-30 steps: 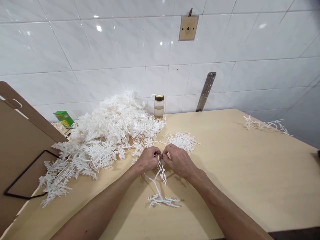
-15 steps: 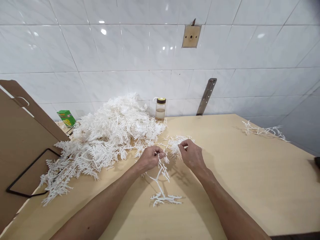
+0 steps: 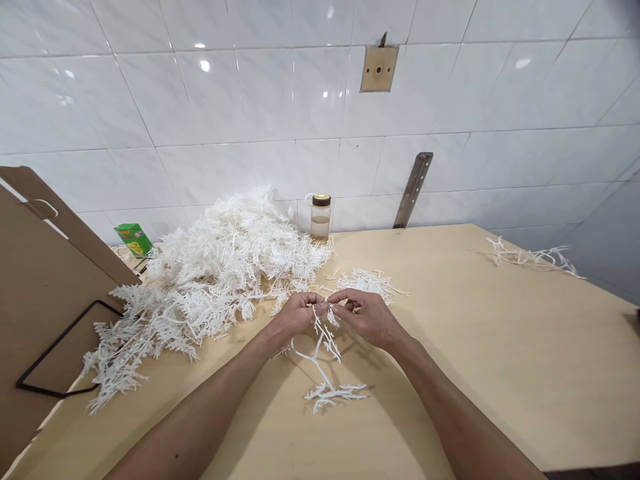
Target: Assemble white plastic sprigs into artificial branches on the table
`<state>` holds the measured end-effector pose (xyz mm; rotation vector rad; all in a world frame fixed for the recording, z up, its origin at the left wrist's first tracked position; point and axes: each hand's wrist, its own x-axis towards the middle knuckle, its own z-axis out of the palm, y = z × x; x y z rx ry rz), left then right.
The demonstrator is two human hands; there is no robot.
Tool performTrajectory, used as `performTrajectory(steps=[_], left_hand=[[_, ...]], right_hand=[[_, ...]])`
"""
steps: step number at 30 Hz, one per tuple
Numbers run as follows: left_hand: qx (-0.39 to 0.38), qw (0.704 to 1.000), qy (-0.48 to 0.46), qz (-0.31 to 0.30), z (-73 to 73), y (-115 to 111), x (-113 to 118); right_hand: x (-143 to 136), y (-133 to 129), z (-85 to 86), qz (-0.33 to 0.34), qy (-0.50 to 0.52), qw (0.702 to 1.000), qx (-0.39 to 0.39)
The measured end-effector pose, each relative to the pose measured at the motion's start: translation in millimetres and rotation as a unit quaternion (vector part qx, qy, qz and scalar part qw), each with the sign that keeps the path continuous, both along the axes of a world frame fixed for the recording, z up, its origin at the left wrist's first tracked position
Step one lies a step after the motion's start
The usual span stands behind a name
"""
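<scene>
A white branching plastic stem hangs from my left hand, whose thumb and fingers pinch its upper end. Its lower twigs spread just over or on the table; contact is unclear. My right hand meets the left at that same end, thumb and fingertips closed on the stem's tip near a small feathery tuft. The fingers partly cover the exact grip. Right behind the right hand lies a small heap of loose white sprigs. A large pile of white feathery sprigs rises to the left.
A lidded bottle stands at the wall behind the pile. Far left are a green box, a cardboard panel and a black wire frame. Bare white stems lie at the table's right back edge.
My right hand has moved left from the small sprig heap to the stem's upper end, and its fingers now touch there. My left hand stays in about the same place.
</scene>
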<state>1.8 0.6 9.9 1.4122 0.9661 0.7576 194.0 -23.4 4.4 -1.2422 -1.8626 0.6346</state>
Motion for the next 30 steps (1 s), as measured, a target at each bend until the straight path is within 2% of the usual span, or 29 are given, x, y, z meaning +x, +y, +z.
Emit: performTrajectory(steps=[5, 8, 14, 20, 25, 30], left_hand=[[0.038, 0.999, 0.007, 0.008, -2.7, 0.8, 0.5], [0.058, 0.998, 0.016, 0.025, -3.0, 0.1, 1.6], [0.084, 0.994, 0.063, 0.009, 1.3, -4.4, 3.6], [0.167, 0.978, 0.121, 0.045, 4.0, -5.1, 5.7], [0.163, 0.983, 0.074, 0.033, 4.4, -8.0, 7.1], [0.098, 0.993, 0.014, 0.059, 4.6, -7.7, 7.3]], right_hand=[[-4.1, -0.9, 1.9, 0.003, -0.021, 0.998, 0.060], [-5.9, -1.2, 2.2, -0.003, -0.048, 0.996, 0.070], [-13.4, -1.7, -1.6, -0.049, -0.103, 0.992, 0.059], [-30.6, -3.0, 1.7, -0.151, -0.086, 0.985, -0.007], [-11.3, 5.3, 0.4, -0.224, -0.055, 0.970, -0.073], [12.7, 11.8, -4.2, -0.240, -0.034, 0.970, 0.001]])
